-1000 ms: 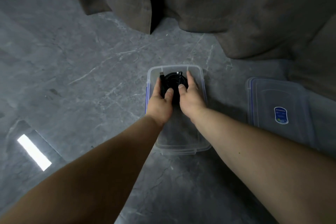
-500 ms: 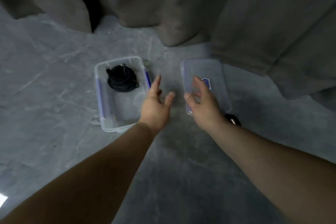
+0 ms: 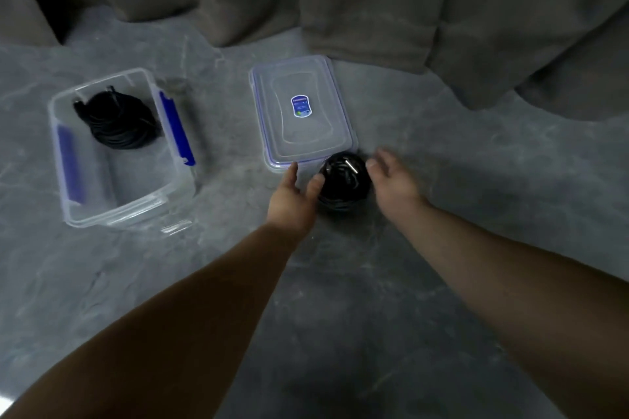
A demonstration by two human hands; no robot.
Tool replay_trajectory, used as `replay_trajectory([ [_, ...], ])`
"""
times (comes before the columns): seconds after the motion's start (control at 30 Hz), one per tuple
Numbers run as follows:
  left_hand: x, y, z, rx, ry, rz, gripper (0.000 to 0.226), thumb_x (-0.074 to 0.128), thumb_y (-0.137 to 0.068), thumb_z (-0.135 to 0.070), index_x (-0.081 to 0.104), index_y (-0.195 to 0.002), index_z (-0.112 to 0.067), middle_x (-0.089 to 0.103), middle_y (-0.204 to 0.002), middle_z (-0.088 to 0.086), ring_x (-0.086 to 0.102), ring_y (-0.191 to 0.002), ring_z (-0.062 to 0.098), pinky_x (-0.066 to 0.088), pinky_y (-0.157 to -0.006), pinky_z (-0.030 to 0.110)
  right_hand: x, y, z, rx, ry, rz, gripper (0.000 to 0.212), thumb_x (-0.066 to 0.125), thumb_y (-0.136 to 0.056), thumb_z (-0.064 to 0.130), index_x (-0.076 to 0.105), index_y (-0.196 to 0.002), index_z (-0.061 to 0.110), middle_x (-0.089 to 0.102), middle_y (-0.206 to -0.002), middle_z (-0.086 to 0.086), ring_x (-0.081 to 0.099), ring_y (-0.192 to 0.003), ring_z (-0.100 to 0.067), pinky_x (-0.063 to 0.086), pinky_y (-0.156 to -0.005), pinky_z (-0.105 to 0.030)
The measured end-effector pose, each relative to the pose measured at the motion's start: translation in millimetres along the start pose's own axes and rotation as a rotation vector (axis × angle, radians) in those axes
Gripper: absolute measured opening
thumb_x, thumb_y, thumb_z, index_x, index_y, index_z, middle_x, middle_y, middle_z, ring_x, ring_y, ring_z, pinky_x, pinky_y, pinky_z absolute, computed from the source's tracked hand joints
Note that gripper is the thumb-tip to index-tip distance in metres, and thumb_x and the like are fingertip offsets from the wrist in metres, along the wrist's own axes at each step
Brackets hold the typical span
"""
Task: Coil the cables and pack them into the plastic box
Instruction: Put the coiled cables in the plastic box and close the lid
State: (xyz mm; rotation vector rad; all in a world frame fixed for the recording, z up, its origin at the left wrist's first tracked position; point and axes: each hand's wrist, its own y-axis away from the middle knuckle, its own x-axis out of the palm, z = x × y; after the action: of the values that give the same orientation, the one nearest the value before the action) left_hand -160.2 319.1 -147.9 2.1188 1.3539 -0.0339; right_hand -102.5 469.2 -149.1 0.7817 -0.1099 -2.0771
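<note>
A clear plastic box (image 3: 136, 207) with blue side clips stands on the grey floor at the left. One black coiled cable (image 3: 119, 121) lies in its far end. A second black coiled cable (image 3: 343, 182) lies on the floor just in front of the box's lid (image 3: 303, 112). My left hand (image 3: 292, 196) is at the coil's left side, fingers spread, thumb close to or touching the coil. My right hand (image 3: 391, 177) is just right of the coil, fingers relaxed, blurred by motion, holding nothing.
The clear lid with a blue sticker lies flat on the floor between the box and the grey curtain (image 3: 408, 0) that hangs along the back. Bare grey marble floor (image 3: 340, 316) stretches in front of the coil and around my forearms.
Both hands let go of the first coil inside the box and moved right, past the lid, to either side of the second coil. The view swung right with them.
</note>
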Motion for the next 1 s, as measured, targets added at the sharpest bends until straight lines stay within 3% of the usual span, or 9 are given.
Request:
replay_trajectory([
  [0.13, 13, -3, 1, -0.029, 0.040, 0.015, 0.064, 0.058, -0.096, -0.035, 0.033, -0.149, -0.007, 0.050, -0.144, 0.010, 0.048, -0.131, 0.019, 0.034, -0.104, 0.021, 12, -7, -12, 0.085, -0.015, 0.109, 0.048, 0.037, -0.103, 0.028, 0.032, -0.147, 0.010, 0.037, -0.151, -0.013, 0.035, -0.138, -0.025, 0.024, -0.112, -0.028],
  [0.3, 23, -8, 0, 0.009, 0.046, 0.003, 0.035, 0.058, -0.096, -0.030, 0.062, -0.124, -0.008, 0.068, -0.110, 0.001, 0.063, -0.105, 0.015, 0.042, -0.083, 0.020, 19, -11, -14, 0.081, -0.059, 0.092, 0.046, 0.039, -0.102, 0.025, 0.036, -0.146, 0.012, 0.043, -0.147, -0.012, 0.040, -0.135, -0.025, 0.029, -0.112, -0.030],
  [0.4, 22, -8, 5, -0.038, 0.165, 0.004, 0.024, 0.058, -0.096, -0.026, 0.065, -0.115, -0.012, 0.070, -0.103, 0.004, 0.066, -0.098, 0.018, 0.050, -0.085, 0.030, 23, -7, -11, 0.067, -0.122, 0.084, 0.048, 0.046, -0.098, 0.028, 0.043, -0.142, 0.012, 0.049, -0.141, -0.012, 0.046, -0.130, -0.025, 0.034, -0.112, -0.040],
  [0.57, 2, 1, -5, 0.001, 0.254, -0.039, 0.015, 0.059, -0.096, -0.019, 0.067, -0.108, -0.014, 0.071, -0.100, 0.005, 0.065, -0.088, 0.013, 0.049, -0.082, 0.026, 28, 3, 8, 0.050, -0.187, 0.103, 0.044, 0.047, -0.098, 0.025, 0.045, -0.141, 0.015, 0.054, -0.137, -0.008, 0.051, -0.125, -0.022, 0.039, -0.109, -0.043],
  [0.73, -64, 14, -37, 0.086, 0.232, -0.122, 0.022, 0.055, -0.098, -0.021, 0.062, -0.119, -0.015, 0.066, -0.103, -0.001, 0.063, -0.095, 0.012, 0.049, -0.092, 0.028, 50, 13, 74, -0.094, -0.204, 0.147, 0.045, 0.046, -0.099, 0.025, 0.045, -0.141, 0.011, 0.054, -0.138, -0.008, 0.050, -0.127, -0.020, 0.037, -0.111, -0.040],
  [0.83, -123, 13, -51, 0.140, 0.144, -0.174, 0.025, 0.055, -0.099, -0.024, 0.064, -0.119, -0.013, 0.070, -0.109, 0.006, 0.064, -0.101, 0.019, 0.048, -0.096, 0.034, 86, 19, 124, -0.138, -0.264, 0.203, 0.072, 0.047, -0.078, 0.056, 0.044, -0.141, 0.020, 0.053, -0.139, -0.004, 0.050, -0.128, -0.019, 0.039, -0.110, -0.043],
  [0.9, -166, 14, -55, 0.143, 0.129, -0.210, 0.024, 0.054, -0.099, -0.023, 0.065, -0.117, -0.013, 0.070, -0.108, 0.006, 0.064, -0.103, 0.018, 0.048, -0.098, 0.033, 117, 17, 148, -0.153, -0.305, 0.228, 0.087, 0.044, -0.064, 0.066, 0.044, -0.140, 0.024, 0.054, -0.138, -0.002, 0.051, -0.127, -0.019, 0.040, -0.108, -0.044],
  [1.0, -229, 18, -57, 0.130, 0.119, -0.253, 0.028, 0.052, -0.100, -0.024, 0.063, -0.123, -0.011, 0.066, -0.105, -0.002, 0.063, -0.105, 0.017, 0.045, -0.095, 0.026, 156, 38, 199, -0.143, -0.292, 0.273, 0.077, 0.047, -0.072, 0.061, 0.044, -0.140, 0.025, 0.055, -0.138, -0.002, 0.052, -0.125, -0.019, 0.042, -0.107, -0.045],
])
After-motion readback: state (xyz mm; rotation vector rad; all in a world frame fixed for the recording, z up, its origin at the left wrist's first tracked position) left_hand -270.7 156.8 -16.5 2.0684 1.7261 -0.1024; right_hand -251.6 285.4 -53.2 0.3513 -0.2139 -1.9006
